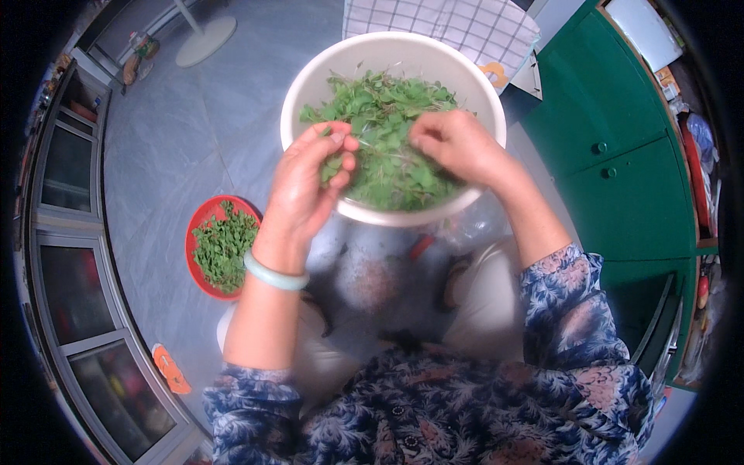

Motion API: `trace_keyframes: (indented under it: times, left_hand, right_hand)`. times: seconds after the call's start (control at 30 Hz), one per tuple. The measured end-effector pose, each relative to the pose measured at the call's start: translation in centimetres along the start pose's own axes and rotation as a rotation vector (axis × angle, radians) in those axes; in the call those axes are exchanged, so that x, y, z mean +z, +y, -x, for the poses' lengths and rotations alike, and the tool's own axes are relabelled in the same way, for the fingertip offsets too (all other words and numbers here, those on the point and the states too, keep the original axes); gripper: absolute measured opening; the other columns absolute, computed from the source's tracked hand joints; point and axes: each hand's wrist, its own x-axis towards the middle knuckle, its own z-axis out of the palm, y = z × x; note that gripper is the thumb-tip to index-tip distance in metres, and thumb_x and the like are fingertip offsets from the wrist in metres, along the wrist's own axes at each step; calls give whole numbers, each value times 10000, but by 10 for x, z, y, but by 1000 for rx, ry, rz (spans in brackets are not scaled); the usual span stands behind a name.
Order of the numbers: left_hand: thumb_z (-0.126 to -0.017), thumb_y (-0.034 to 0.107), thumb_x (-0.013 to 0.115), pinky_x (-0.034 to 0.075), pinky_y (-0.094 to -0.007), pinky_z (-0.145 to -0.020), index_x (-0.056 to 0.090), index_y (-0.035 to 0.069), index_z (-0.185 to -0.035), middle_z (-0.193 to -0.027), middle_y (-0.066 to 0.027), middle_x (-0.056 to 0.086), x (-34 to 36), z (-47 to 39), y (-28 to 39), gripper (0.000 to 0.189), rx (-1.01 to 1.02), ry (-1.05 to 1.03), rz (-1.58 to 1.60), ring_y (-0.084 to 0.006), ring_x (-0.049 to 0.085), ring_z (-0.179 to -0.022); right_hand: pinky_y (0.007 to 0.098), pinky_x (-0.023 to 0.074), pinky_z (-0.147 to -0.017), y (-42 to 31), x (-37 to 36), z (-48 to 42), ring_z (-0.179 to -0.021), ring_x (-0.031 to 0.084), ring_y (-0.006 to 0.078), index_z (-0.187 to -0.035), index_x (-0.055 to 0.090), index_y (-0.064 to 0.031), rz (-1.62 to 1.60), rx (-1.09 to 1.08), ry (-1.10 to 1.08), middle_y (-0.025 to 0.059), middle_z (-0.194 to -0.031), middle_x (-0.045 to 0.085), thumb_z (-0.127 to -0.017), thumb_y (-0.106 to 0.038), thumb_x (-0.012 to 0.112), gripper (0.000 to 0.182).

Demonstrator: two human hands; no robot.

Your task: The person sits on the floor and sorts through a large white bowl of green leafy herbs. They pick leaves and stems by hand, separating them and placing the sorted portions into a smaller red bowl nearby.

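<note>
A large white plastic basin (pixel 393 216) stands in front of me with a heap of leafy green sprouts (pixel 388 99) in it. Over the basin's left side, my left hand (pixel 311 171) has its fingers curled around a few green leaves. My right hand (pixel 462 145) is over the right part of the heap, fingertips bent together at the sprouts; whether it pinches a stem cannot be made out. To the left of my left forearm, a red bowl (pixel 190 247) on the floor holds more small green leaves (pixel 224 247).
Green cabinet doors (pixel 610 116) rise on the right. A checked cloth (pixel 430 20) hangs behind the basin. Glass-fronted cabinets (pixel 75 285) line the left, with an orange item (pixel 170 369) on the floor near them. A round white stand base (pixel 206 43) is at the upper left. Below the basin lies a clear plastic bag (pixel 474 224).
</note>
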Motion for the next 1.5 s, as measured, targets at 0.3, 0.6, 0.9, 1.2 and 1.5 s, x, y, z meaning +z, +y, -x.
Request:
trace_keyframes:
  times: [0.3,0.6,0.9,1.2,1.5]
  left_hand:
    - [-907,59,557,387,-191,-481,522,-10,-1077,-836,-63,554,7,2,0,186,-6,-11,-13,-107,510,-661]
    - [-926,170,612,315,-188,-453,551,44,-906,-678,5,458,0,0,-10,141,-14,-39,-42,-75,415,-539]
    - [-926,171,599,290,-186,-465,644,16,-1064,-630,62,459,14,-2,-18,212,47,37,-420,-34,369,-519]
    - [-927,149,578,306,-189,-505,636,22,-1125,-666,60,470,25,-3,-25,243,1,-52,-461,-31,389,-562]
    - [-929,125,564,311,-189,-506,628,11,-1046,-671,41,459,22,-5,-25,176,-74,-113,-120,-50,377,-558]
  right_hand:
    - [342,494,-687,3,15,-1,-719,634,242,-861,656,-40,154,-106,-33,127,-767,648,-817,-142,619,117]
    - [198,406,-554,-2,-4,-5,-618,498,43,-890,620,-24,-765,123,-90,-17,-743,589,-869,-87,607,68]
    - [175,410,-572,-4,0,-8,-653,516,49,-969,594,-22,-1006,15,-7,33,-839,628,-906,-120,617,119]
    - [191,427,-644,-12,4,-4,-721,512,65,-990,586,-9,-1268,7,-29,63,-912,617,-909,-114,610,135]
    - [167,403,-642,-21,20,0,-721,497,46,-967,613,-38,-1361,110,-51,-3,-899,604,-898,-114,633,105]
